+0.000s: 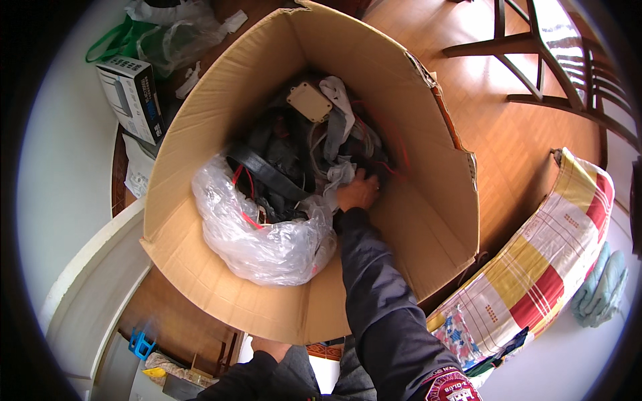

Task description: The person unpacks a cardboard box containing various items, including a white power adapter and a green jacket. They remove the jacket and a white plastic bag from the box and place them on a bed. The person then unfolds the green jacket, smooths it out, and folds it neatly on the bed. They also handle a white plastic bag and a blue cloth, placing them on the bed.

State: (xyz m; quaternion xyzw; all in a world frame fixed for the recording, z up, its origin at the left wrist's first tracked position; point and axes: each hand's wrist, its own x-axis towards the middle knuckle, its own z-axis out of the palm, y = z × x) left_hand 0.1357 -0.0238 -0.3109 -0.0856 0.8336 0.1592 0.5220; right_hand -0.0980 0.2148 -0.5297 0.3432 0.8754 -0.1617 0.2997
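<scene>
A large open cardboard box [411, 240] stands before me, full of mixed things. My right hand [358, 193] reaches deep inside it, fingers bent down beside crumpled thin plastic [341, 175]; what the fingertips touch is hidden. Left of that hand lies a clear plastic bag [271, 253], its mouth spread around black items and red cords. A black strap [268, 170] curves across the bag's opening. Farther in rest a beige plastic enclosure [309, 102], a grey-white cloth or bag [338, 113] and coiled cables [316, 143]. Only part of my left hand [271, 347] shows below the near rim, its fingers hidden.
A printed carton [128, 97] and plastic bags [175, 45] lie at upper left. Dark wooden chair legs [539, 47] stand on the wood floor at upper right. A checked cloth [531, 260] covers something long at right. A pale curved panel [100, 285] is at left.
</scene>
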